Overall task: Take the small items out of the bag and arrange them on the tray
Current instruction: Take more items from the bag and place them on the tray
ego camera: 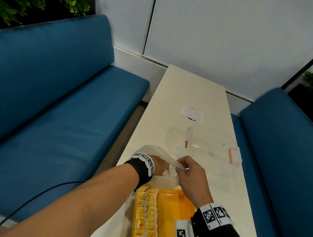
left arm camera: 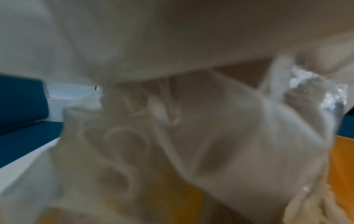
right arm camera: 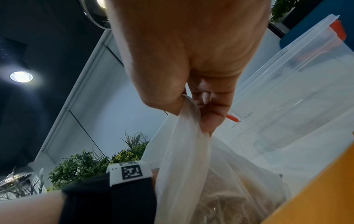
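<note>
Table (ego camera: 192, 91) bears thin, crumpled translucent-white bag (ego camera: 165, 180).

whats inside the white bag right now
The left hand reaches into the white bag, whose edge the right hand pinches. Contents show only as blurred shapes through the plastic.

A seating booth in a café or office break area is suggested: a narrow cream worktop (ego camera: 190, 91) is flanked by 2 blue upholstered benches, 1 on the left (ego camera: 62, 104) and 1 on the right (ego camera: 282, 148). Plain white wall panels (ego camera: 229, 34) with dark seams are seen behind, and leafy plants (ego camera: 39, 7) are set above the left bench back. Recessed ceiling lights (right arm camera: 21, 76) are seen from the right wrist against a dark ceiling.
</note>
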Demonstrator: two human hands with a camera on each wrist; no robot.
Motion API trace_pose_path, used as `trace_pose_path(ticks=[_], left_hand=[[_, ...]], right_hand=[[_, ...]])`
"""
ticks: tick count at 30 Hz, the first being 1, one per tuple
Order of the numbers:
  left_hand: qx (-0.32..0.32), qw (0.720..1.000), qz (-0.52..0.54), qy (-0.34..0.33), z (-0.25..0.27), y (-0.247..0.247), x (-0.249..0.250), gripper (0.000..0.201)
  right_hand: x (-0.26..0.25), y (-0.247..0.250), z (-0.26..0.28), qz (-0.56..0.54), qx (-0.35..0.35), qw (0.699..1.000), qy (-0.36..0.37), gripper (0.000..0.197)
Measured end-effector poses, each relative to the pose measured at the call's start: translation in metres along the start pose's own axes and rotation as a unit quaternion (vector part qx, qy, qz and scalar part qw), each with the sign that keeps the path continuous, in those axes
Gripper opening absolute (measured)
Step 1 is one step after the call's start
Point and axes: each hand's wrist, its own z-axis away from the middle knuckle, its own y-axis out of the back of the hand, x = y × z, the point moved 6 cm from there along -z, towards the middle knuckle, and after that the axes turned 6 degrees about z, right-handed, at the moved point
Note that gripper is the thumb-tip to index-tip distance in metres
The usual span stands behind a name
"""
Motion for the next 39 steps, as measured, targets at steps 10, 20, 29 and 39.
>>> trace_pose_path(ticks=[10,20,29,39], left_hand=[[-0.019,0.997,-0.071,-0.015,-0.111,-0.063,-0.031,0.057],[-0.029,0.999,-0.021,0.034,-0.026,-0.01,0.007,0.04],[-0.036,0.999,0.006,0.029,0.004,0.009,0.019,0.037],[-0.038,0.998,-0.019,0.04,-0.01,-0.008,0.009,0.051]], right_hand=[[0.0,0.001,0.003,0.008,-0.001,1.0,-0.008,0.019],[-0.006,0.003,0.003,0.024,0.001,1.0,-0.002,0.018],[-0.002,-0.002,-0.001,0.035,-0.002,0.999,-0.009,0.017],[-0.003,-0.004,-0.007,0.034,0.006,0.999,-0.007,0.018]])
